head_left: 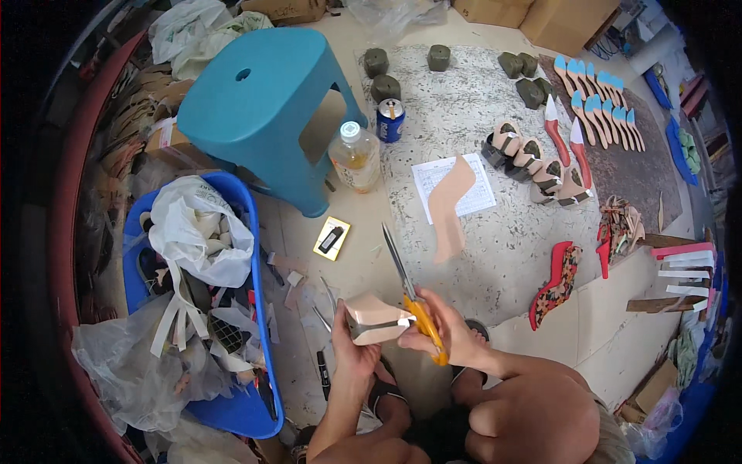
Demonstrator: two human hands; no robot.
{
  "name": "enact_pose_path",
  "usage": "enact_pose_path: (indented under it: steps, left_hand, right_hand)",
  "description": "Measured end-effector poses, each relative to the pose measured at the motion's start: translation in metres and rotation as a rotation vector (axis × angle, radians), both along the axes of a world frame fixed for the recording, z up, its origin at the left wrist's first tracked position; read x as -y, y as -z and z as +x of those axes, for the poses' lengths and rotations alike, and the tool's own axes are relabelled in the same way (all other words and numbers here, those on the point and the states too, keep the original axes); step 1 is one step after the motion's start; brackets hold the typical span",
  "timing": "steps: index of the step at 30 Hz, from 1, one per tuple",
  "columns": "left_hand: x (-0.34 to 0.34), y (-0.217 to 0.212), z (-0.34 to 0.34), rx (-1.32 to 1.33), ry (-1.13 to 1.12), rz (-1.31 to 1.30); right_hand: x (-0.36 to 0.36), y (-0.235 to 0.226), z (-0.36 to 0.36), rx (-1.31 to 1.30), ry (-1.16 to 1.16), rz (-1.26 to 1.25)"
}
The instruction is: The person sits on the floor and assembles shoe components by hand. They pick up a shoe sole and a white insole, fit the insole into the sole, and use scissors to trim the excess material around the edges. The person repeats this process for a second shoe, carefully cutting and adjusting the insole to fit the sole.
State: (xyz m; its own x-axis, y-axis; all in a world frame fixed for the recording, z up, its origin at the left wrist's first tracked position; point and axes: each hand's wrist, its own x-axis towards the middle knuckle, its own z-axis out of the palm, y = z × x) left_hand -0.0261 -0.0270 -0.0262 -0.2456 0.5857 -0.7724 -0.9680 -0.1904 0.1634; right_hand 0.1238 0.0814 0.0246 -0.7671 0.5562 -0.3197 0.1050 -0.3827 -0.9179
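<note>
My left hand (352,352) is closed around a beige wedge-shaped shoe piece (371,312) with a dark band along its side and a small white bit at its right tip. In my right hand (450,329) is a pair of scissors (423,321) with orange-yellow handles, its blades pointing away to the upper left. The thumb and fingers of that hand are close to the piece's white tip; I cannot tell whether they pinch it. Pale metal pincers or tweezers (328,301) show just left of my left hand. A black marker (323,371) lies on the floor beside that wrist.
A blue bin (259,309) full of scraps stands at left, near a teal stool (255,85), a bottle (357,158) and a blue can (390,121). Ahead lie a curved beige strip (450,201) on paper, several beige-covered heels (529,158), and red-and-floral pieces (558,282).
</note>
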Motion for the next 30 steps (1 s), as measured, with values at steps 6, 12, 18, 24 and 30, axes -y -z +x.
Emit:
enact_pose_path:
  steps: [6,12,18,24,30]
  left_hand:
    - [0.023,-0.006,-0.019,-0.056,-0.328,0.102]
    - [0.014,-0.015,-0.021,-0.112,-0.360,0.055]
    - [0.018,-0.005,-0.016,-0.120,-0.284,0.116]
    - [0.014,-0.015,-0.011,-0.115,-0.270,0.086]
    - [0.008,-0.024,-0.012,-0.161,-0.196,-0.037]
  right_hand:
    - [-0.006,-0.003,0.030,0.175,-0.352,0.077]
    - [-0.008,-0.005,0.031,0.255,-0.631,0.224]
    - [-0.009,-0.015,0.017,0.224,-0.571,0.205]
    - [-0.011,-0.018,0.016,0.254,-0.576,0.206]
    - [-0.016,-0.026,0.019,0.312,-0.610,0.304]
